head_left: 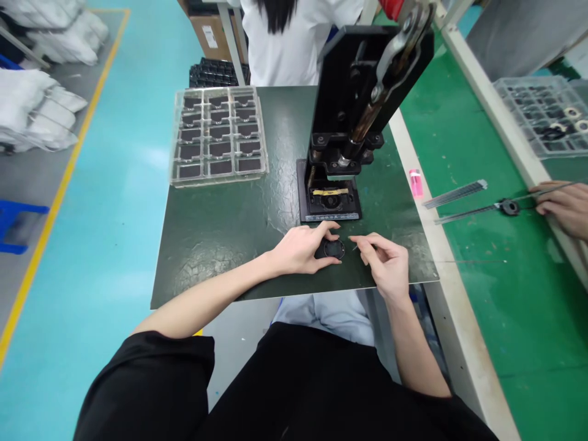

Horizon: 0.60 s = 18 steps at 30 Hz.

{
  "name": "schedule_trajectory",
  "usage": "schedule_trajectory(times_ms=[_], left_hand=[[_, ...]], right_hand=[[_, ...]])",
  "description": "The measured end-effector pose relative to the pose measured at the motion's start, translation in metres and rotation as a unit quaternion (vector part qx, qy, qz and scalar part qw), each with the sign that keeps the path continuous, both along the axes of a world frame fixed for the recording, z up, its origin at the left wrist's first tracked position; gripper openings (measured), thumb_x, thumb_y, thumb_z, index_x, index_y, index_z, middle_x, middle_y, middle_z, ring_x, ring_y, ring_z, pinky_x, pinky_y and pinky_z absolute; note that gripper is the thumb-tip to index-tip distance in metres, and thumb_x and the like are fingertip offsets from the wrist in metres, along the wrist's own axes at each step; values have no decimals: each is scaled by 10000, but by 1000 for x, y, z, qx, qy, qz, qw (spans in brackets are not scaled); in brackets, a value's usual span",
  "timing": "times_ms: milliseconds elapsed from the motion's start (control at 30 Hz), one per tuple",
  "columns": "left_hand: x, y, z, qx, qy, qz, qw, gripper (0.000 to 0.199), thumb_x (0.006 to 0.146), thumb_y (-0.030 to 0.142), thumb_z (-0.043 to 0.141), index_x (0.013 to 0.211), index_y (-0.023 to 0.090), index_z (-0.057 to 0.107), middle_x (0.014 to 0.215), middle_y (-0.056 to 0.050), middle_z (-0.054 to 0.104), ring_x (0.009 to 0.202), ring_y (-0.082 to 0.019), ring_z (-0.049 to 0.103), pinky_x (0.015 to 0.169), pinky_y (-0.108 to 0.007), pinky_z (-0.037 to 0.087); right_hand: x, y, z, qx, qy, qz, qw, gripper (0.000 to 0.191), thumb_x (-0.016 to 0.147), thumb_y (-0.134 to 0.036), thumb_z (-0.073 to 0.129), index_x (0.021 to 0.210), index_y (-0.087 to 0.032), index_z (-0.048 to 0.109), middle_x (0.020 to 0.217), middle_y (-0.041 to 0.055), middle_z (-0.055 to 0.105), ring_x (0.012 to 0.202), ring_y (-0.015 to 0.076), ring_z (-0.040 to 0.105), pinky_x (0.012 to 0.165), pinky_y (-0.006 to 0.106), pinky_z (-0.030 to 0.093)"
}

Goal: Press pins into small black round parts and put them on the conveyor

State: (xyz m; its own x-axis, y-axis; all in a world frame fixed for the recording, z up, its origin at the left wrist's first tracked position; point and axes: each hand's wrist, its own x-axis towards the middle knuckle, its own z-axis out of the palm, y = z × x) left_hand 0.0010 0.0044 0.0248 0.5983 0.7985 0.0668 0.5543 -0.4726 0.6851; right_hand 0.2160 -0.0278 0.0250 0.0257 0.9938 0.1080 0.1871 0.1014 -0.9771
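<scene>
My left hand point(305, 248) rests on the dark green table point(220, 226), its thumb and fingers curved around a small round black part point(334, 248) that lies flat. To the right of that part, my right hand point(383, 257) is closed in a pinch on a thin, pointed item, too small to name. Just beyond both hands stands a black hand press point(331, 214), with a yellow strip point(331, 192) across the fixture on its base.
A clear tray point(218, 181) of black parts sits at the table's back left. To the right, a green bench point(487, 245) holds a pink item point(416, 183), thin metal strips point(454, 193) and another person's hand point(565, 205). Another person in white point(287, 49) is beyond the table.
</scene>
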Motion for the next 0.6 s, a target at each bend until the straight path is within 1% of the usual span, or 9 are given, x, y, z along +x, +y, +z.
schedule_trajectory(times_ms=[67, 100, 233, 300, 400, 467, 600], left_hand=[[0, 0, 0, 3, 0, 2, 1000, 675, 868, 474, 804, 1361, 203, 431, 1194, -78, 774, 878, -230, 780, 813, -340, 567], [0, 0, 0, 3, 1, 2, 1000, 677, 868, 474, 803, 1363, 200, 431, 1191, -75, 775, 872, -227, 780, 814, -338, 568], [1, 0, 1, -2, 2, 3, 1000, 665, 876, 470, 793, 1364, 198, 431, 1197, -67, 772, 870, -224, 780, 818, -335, 565], [1, 0, 2, -8, 5, 4, 1000, 666, 877, 469, 789, 1370, 202, 429, 1198, -67, 771, 877, -229, 781, 819, -337, 563], [1, 1, 2, -15, 9, 5, 1000, 676, 876, 478, 783, 1382, 209, 424, 1194, -70, 771, 881, -232, 782, 817, -338, 564], [1, 1, 2, -15, 7, 4, 1000, 676, 875, 482, 782, 1378, 206, 424, 1196, -69, 770, 879, -230, 781, 809, -337, 565], [1, 1, 0, -8, 2, 5, 1000, 662, 872, 470, 786, 1362, 199, 432, 1194, -67, 773, 875, -227, 779, 811, -337, 563]], right_hand=[[-2, 0, 0, -11, -25, 7, 1000, 273, 941, -453, 702, 961, -204, 811, 782, 37, 708, 522, 111, 538, 454, 249, 441], [-3, -1, -1, -13, -40, 10, 999, 292, 956, -460, 680, 976, -197, 805, 810, 46, 719, 538, 115, 555, 463, 248, 449], [-5, -5, -7, 7, -87, 16, 996, 289, 1007, -415, 614, 1003, -186, 792, 885, 68, 739, 737, 162, 685, 630, 266, 538], [-3, -6, -10, 16, -111, 23, 993, 272, 1024, -380, 592, 1024, -192, 790, 896, 66, 740, 794, 174, 699, 677, 277, 542], [-2, -6, -12, 28, -138, 32, 990, 251, 1037, -333, 571, 1041, -203, 786, 900, 60, 742, 810, 181, 698, 697, 294, 536], [-3, -6, -11, 52, -156, 31, 986, 232, 1038, -295, 564, 1033, -207, 780, 893, 56, 747, 815, 187, 692, 718, 311, 538], [-9, -7, -5, 141, -206, 28, 968, 210, 1018, -186, 559, 979, -211, 764, 873, 49, 758, 818, 197, 670, 755, 335, 544]])
